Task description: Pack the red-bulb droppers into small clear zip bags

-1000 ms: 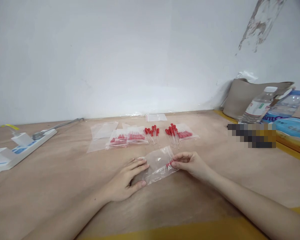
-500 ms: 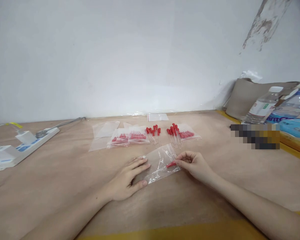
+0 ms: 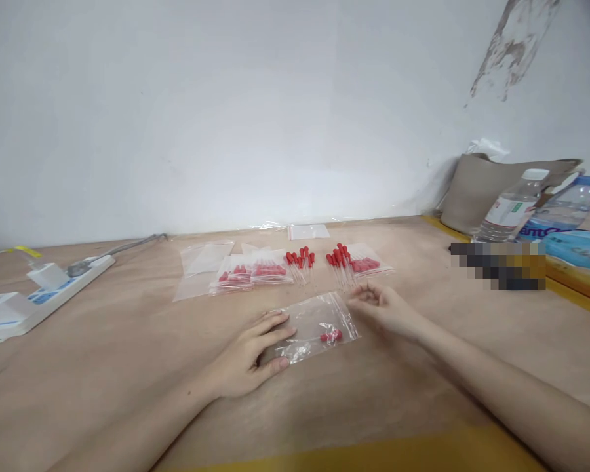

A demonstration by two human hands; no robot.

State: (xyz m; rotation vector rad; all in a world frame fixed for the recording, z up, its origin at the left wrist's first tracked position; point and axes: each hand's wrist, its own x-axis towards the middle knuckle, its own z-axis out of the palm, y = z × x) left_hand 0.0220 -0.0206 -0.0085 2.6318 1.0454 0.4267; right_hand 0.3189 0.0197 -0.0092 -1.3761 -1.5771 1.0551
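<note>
A clear zip bag (image 3: 317,322) lies flat on the brown table (image 3: 128,341) with a red-capped dropper (image 3: 331,336) inside it. My left hand (image 3: 250,354) rests flat on the bag's left end, fingers spread. To the right of the bag my right hand (image 3: 381,308) hovers, fingers loosely curled, holding nothing, close to a loose pile of red-capped droppers (image 3: 339,262). A second loose pile of droppers (image 3: 301,261) lies to the left of it.
Filled bags of droppers (image 3: 253,272) and empty clear bags (image 3: 201,262) lie further back. A white power strip (image 3: 34,298) is at the left. A beige bag (image 3: 476,190), water bottles (image 3: 509,206) and a blue pack (image 3: 577,249) stand at the right.
My right hand let go of the dropper, which now lies inside the bag, and drew back and up toward the loose pile. The left hand stayed on the bag.
</note>
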